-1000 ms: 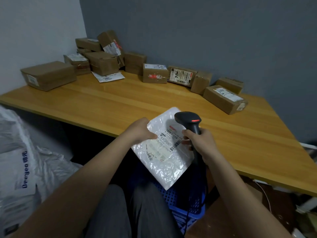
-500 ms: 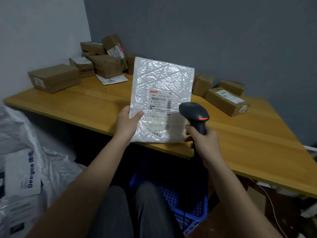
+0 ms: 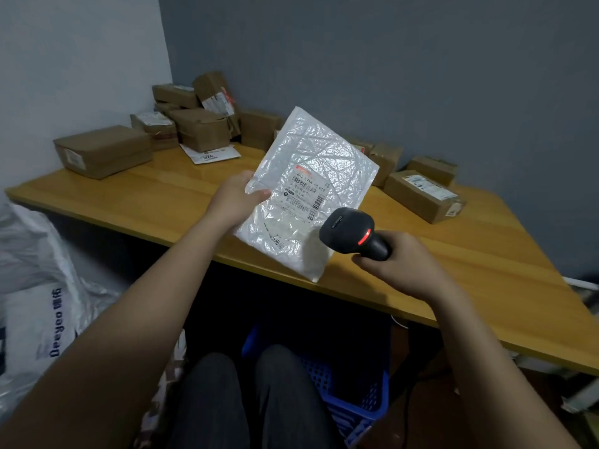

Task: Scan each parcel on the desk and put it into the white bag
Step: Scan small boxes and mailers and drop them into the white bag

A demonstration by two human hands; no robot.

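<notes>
- My left hand (image 3: 234, 197) pinches the left edge of the white crinkled plastic mailer parcel (image 3: 303, 189), thumb across its front, and holds it tilted in the air above the near edge of the yellow wooden desk (image 3: 168, 196), label side facing me.
- My right hand (image 3: 400, 262) is curled tight round the handle of the black handheld barcode scanner (image 3: 353, 233); red light lit, its head just beside the printed label.
- Step, as I read it: scanning this parcel. Next needs the scanner head lined up on the barcode, then a swing left and down to the bag.
- White woven sack with blue lettering (image 3: 35, 296): on the floor off the left end of the desk, mouth and contents not visible.
- Blue perforated plastic crate (image 3: 350, 393) under the desk: can't tell what's in it.
- Brown cardboard boxes (image 3: 197, 128) are still piled along the far edge.
</notes>
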